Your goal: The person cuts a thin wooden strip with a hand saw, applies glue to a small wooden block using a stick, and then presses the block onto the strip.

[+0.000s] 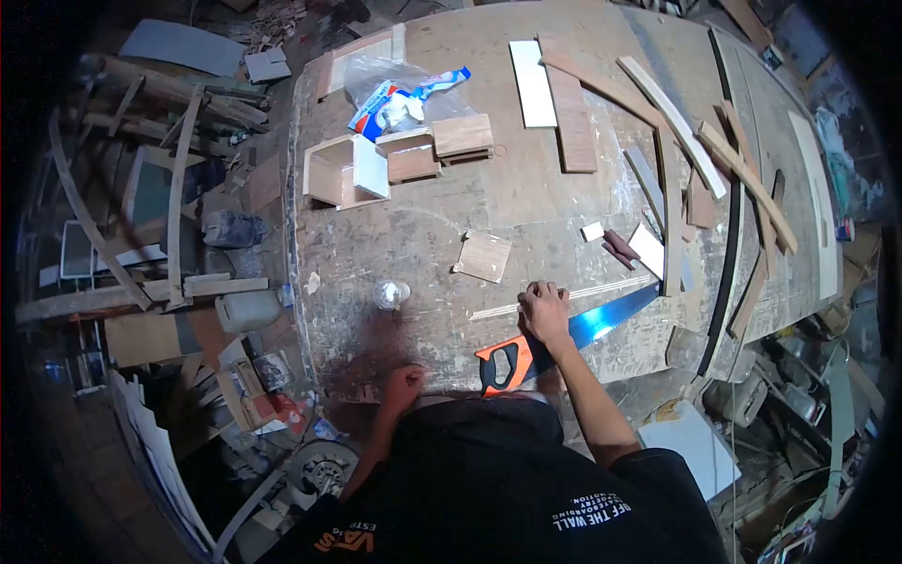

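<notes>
My right hand (545, 310) rests on the workbench, its bent fingers closed over a thin wooden strip (493, 311). Beneath that wrist lies a handsaw with a blue blade (606, 315) and an orange and black handle (505, 365). At the bench's front edge, my left hand (402, 389) is curled; whatever may be inside it is hidden. A white cup-like container (390, 296) stands beyond the left hand. A small square wooden piece (483, 257) lies farther up, past the strip's left end.
Small open wooden boxes (329, 174) and a plastic bag (371, 80) with a blue-and-white packet are at the back left. White and brown boards (534, 85) lie at the back. Long wooden slats (747, 183) cross the right side. Scrap and containers (249, 310) crowd the floor.
</notes>
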{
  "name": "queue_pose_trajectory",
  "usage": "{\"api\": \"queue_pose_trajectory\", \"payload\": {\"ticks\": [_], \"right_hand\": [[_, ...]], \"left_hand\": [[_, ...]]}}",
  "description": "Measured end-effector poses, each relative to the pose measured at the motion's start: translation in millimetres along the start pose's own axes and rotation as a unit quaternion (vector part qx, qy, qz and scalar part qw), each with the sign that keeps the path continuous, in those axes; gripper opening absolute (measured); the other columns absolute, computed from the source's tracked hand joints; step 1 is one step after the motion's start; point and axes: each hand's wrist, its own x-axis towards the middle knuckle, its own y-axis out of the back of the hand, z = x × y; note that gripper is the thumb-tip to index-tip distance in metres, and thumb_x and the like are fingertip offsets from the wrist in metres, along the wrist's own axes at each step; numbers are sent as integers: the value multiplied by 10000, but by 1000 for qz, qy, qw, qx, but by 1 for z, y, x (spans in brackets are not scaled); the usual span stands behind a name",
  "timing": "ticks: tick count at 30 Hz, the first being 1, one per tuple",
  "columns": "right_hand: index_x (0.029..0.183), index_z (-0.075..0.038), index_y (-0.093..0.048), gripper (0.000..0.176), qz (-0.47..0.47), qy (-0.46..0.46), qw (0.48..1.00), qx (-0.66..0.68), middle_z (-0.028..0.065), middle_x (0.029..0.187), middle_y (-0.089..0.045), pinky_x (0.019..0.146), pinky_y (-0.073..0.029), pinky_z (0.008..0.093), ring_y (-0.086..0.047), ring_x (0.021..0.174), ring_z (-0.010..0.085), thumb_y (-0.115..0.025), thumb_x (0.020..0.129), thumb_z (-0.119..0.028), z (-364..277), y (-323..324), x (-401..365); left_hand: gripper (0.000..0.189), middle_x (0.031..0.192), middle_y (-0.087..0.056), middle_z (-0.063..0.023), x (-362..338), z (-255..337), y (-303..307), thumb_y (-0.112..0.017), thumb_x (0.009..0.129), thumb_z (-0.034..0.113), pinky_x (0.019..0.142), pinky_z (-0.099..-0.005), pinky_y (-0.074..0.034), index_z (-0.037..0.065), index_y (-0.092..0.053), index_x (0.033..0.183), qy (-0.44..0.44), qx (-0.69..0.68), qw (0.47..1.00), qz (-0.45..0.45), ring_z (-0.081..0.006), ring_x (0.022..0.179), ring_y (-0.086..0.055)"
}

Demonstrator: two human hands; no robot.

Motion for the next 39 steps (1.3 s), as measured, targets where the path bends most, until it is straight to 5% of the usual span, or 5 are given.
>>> {"api": "queue_pose_trajectory", "payload": {"ticks": [17,19,26,31,39], "right_hand": [[1232,-93,-640,459,203,283,936,-47,75,998,-641,854,-458,447,-603,902,264,-672,776,-57,-134,76,-53],[1162,-71,-674,429,170,293,941,-5,100,913,-642,676,-489,399,-603,808,283,-687,743,19,-164,86,-69],[1037,-53,-654,211,-99,203,974,31,147,935,-684,722,-544,462,-672,858,367,-633,833,-104,-249,34,-84],[1046,-59,-670,263,-200,155,964,81,157,880,-716,729,-546,470,-690,826,381,-672,881,-263,-272,-10,-53],[1054,-174,-720,211,-124,121,985,-8,134,891,-694,720,-549,478,-685,835,376,-669,891,-297,-279,-28,-60]], "left_hand": [[337,977,-754,-97,7,-69,63,-783,860,87,697,-254,-550,-11,-671,1162,-45,-254,965,41,-109,795,-690],[390,1021,-746,-95,6,-64,74,-812,838,112,742,-268,-554,-1,-669,1183,-33,-295,955,-11,-103,833,-683],[408,1075,-735,-94,-5,-28,78,-846,804,103,843,-263,-538,-30,-684,1153,-116,-476,851,-188,-105,890,-669],[134,735,-659,-10,-13,-27,75,-761,893,173,602,-239,-462,55,-699,874,88,-602,794,-17,-85,646,-601],[169,744,-557,57,7,-88,88,-753,888,280,659,-275,-448,185,-618,848,209,-657,720,77,-96,711,-583]]}}
